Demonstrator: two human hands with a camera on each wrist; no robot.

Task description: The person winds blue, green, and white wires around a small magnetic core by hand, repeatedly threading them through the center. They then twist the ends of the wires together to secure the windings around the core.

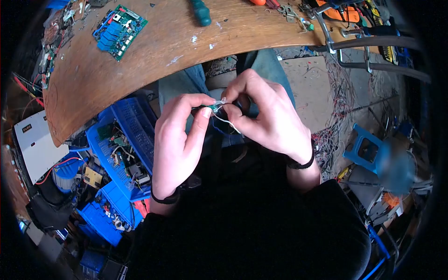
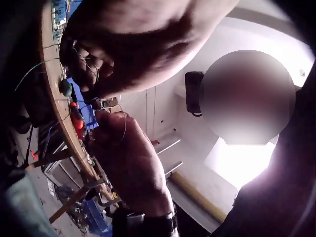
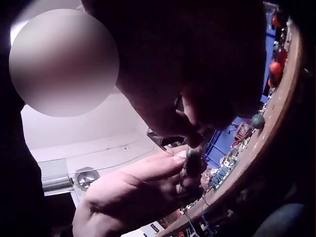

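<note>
Over the lap, in the head view, my left hand (image 1: 176,135) pinches a small green circuit board (image 1: 213,108) between thumb and forefinger. My right hand (image 1: 275,116) faces it from the other side, with curled fingertips pinching a thin wire at the board's edge. A white wire (image 1: 228,122) runs from the board under the right thumb, and a thin blue wire (image 1: 217,128) hangs below. Both wrist views show the hands close together; in the right wrist view the left hand (image 3: 133,185) is lit, while the right hand (image 3: 197,64) is mostly dark.
A wooden table (image 1: 158,42) curves ahead, bearing a larger green circuit board (image 1: 120,31), a dark green screwdriver handle (image 1: 201,13) and clamps (image 1: 326,28). Blue crates (image 1: 135,126) of electronic parts stand at left. Loose wires (image 1: 340,102) and a blue stool (image 1: 361,144) are at right.
</note>
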